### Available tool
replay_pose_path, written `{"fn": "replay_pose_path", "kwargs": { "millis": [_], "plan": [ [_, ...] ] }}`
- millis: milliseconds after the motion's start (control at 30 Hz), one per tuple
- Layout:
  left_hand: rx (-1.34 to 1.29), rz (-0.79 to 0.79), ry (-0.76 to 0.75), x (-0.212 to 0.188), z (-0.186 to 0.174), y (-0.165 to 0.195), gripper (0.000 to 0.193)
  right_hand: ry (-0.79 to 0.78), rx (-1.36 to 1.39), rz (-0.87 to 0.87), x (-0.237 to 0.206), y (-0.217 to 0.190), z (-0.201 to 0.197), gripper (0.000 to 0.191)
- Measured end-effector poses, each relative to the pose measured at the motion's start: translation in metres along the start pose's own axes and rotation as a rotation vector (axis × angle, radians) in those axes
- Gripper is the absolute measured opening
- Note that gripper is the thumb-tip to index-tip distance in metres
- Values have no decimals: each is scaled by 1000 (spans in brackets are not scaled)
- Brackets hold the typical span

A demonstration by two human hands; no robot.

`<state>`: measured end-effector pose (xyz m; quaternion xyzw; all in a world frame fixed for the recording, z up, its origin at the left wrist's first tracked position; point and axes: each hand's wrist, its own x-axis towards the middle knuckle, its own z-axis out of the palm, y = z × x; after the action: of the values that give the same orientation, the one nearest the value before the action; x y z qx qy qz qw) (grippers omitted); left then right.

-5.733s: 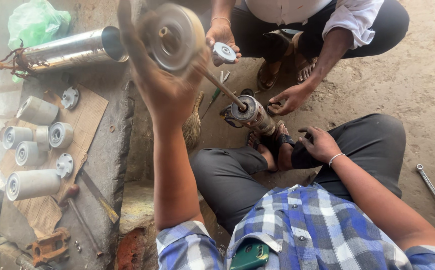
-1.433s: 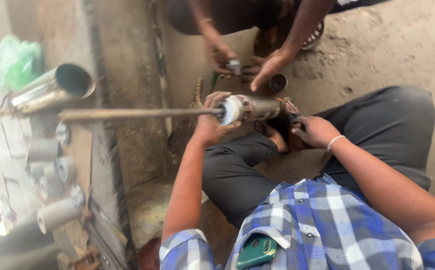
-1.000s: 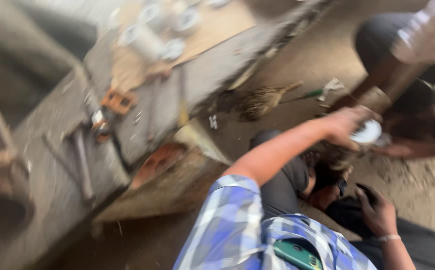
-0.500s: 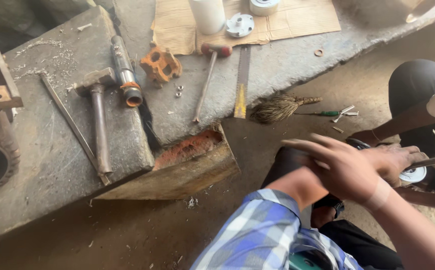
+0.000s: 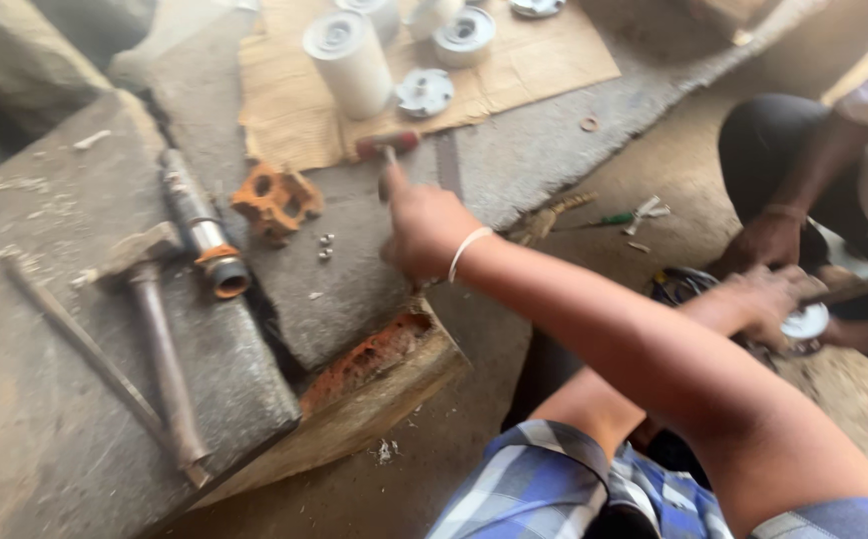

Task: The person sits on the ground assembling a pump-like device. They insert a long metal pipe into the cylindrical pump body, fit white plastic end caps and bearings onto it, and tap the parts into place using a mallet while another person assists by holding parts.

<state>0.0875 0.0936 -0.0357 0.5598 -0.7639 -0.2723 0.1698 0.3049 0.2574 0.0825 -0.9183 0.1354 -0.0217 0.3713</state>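
My right hand (image 5: 424,228), a white band on its wrist, reaches across to the concrete slab (image 5: 374,289) and closes on the handle of a small red-headed mallet (image 5: 386,146); the handle is hidden under my fingers. My left hand (image 5: 753,299) stays low at the right, curled over a round metal assembly with a white disc (image 5: 808,321) and a thin shaft (image 5: 858,285). Another person's hand (image 5: 768,240) rests just beyond it.
On the slab lie a large hammer (image 5: 160,344), a steel pipe (image 5: 200,232), a long rod (image 5: 75,344), an orange cast part (image 5: 274,200) and small nuts (image 5: 324,246). White cylinders (image 5: 349,62) and discs sit on cardboard (image 5: 534,60). A brush (image 5: 554,215) lies on the ground.
The view swung from the assembly to the slab. My right hand left the assembly, crossed to the slab and closed on the mallet handle. My left hand stayed at the assembly.
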Motion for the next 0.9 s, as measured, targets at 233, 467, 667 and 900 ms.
{"fn": "replay_pose_path", "kwargs": {
  "millis": [233, 467, 667, 900],
  "plan": [
    [37, 24, 0, 31, 30, -12, 117, 157, 820, -149, -118, 72, -54, 62],
    [141, -34, -100, 72, 83, -42, 119, 411, 1031, 123, -391, 211, -39, 47],
    [193, -84, -150, 77, 101, -48, 120, 715, 133, 749, -508, 304, -55, 34],
    [-7, -191, -121, 70, 102, -43, 107, 642, -204, 569, -476, 352, -89, 44]
  ]
}}
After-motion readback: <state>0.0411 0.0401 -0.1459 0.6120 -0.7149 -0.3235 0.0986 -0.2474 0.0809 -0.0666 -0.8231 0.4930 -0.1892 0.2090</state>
